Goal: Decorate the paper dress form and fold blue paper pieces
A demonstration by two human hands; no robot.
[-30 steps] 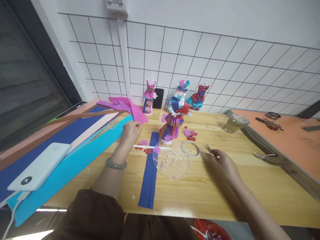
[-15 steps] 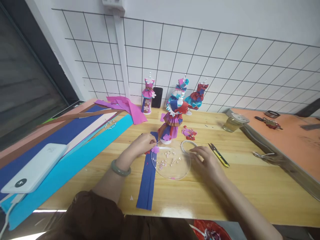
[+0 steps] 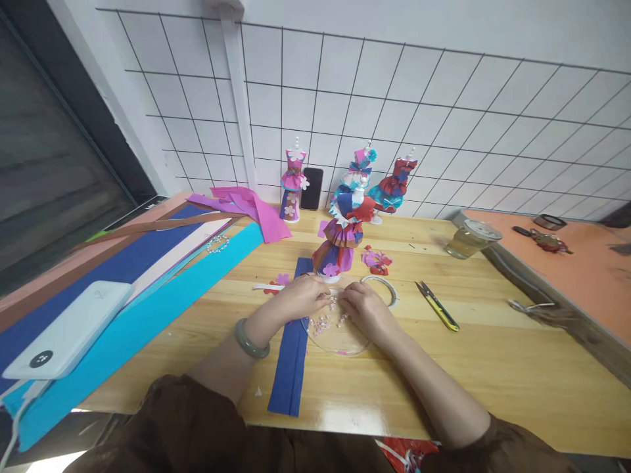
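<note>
The left hand (image 3: 306, 297) and right hand (image 3: 367, 310) are bent close together, fingertips nearly meeting over the far side of a clear, round plastic dish (image 3: 340, 345); I can't tell whether they pinch anything. Small, pinkish transparent beads (image 3: 323, 323) lie in the dish, just in front of a multicoloured paper-dressed figure (image 3: 342, 235). The glossy, pale wooden table (image 3: 483, 374) runs back to a white wall with black grid lines (image 3: 340, 85), an orange surface (image 3: 582, 276) off to the right.
</note>
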